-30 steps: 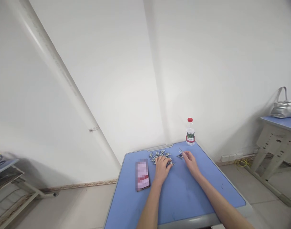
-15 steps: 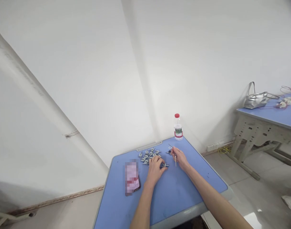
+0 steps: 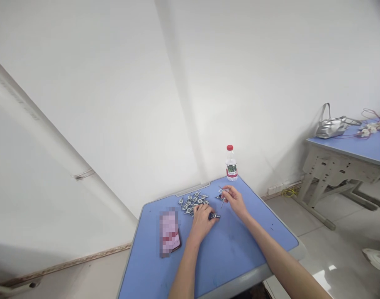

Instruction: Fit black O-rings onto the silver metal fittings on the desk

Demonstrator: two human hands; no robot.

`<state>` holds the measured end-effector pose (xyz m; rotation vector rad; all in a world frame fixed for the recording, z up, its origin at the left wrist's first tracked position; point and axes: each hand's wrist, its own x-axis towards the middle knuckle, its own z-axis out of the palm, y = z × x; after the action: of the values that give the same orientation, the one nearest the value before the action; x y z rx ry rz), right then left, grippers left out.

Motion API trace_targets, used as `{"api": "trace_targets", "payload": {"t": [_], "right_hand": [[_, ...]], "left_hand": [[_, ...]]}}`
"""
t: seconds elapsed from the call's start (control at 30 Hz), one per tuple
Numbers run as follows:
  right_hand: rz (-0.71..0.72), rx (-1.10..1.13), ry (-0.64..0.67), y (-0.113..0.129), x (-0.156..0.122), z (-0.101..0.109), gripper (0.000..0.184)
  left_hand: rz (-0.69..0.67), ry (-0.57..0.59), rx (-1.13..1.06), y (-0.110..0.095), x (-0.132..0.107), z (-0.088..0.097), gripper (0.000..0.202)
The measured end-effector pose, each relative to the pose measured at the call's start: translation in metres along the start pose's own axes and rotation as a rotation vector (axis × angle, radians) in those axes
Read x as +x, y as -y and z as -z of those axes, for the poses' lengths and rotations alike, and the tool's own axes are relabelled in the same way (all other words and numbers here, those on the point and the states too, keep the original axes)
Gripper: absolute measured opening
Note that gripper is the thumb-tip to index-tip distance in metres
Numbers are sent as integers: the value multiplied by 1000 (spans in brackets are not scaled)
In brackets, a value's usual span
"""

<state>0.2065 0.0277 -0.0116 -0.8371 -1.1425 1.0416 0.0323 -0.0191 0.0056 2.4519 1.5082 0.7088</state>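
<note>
My left hand (image 3: 203,218) rests on the blue desk (image 3: 230,249) with its fingers curled round a small metal fitting (image 3: 215,215), whose bolt-like end sticks out to the right. Beyond its fingertips lies a pile of similar metal fittings (image 3: 190,203), partly covered by the hand. My right hand (image 3: 233,199) is raised a little to the right, its fingers pinching a thin metal rod (image 3: 222,203) that points down and left. Whether the rod is bent is hard to make out. Close behind those fingers, another metal fitting (image 3: 219,197) lies partly hidden on the desk.
A phone with a blurred screen (image 3: 169,230) lies left of my left forearm. At the desk's far right corner stands a red-capped water bottle (image 3: 231,166), near the wall. A second desk (image 3: 348,145) to the right bears a silver bag (image 3: 331,127) and white pieces with cords.
My right hand has turned the metal rod from nearly upright to a slant toward the lower left. The left hand stays on its fitting. The view has shifted slightly.
</note>
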Motion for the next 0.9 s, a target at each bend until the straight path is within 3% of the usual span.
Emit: {"api": "trace_targets", "payload": {"t": [0.2, 0.33, 0.53, 0.9], "right_hand": [[50, -128, 105, 0, -3, -1, 44], [81, -190, 202, -6, -11, -8, 37], [144, -268, 188, -2, -15, -8, 20], [233, -417, 252, 3, -17, -6, 29]], "left_hand": [[-9, 39, -26, 3, 0, -2, 10], [15, 18, -30, 3, 0, -1, 17], [45, 7, -53, 2, 0, -1, 13], [52, 2, -81, 2, 0, -4, 10]]}}
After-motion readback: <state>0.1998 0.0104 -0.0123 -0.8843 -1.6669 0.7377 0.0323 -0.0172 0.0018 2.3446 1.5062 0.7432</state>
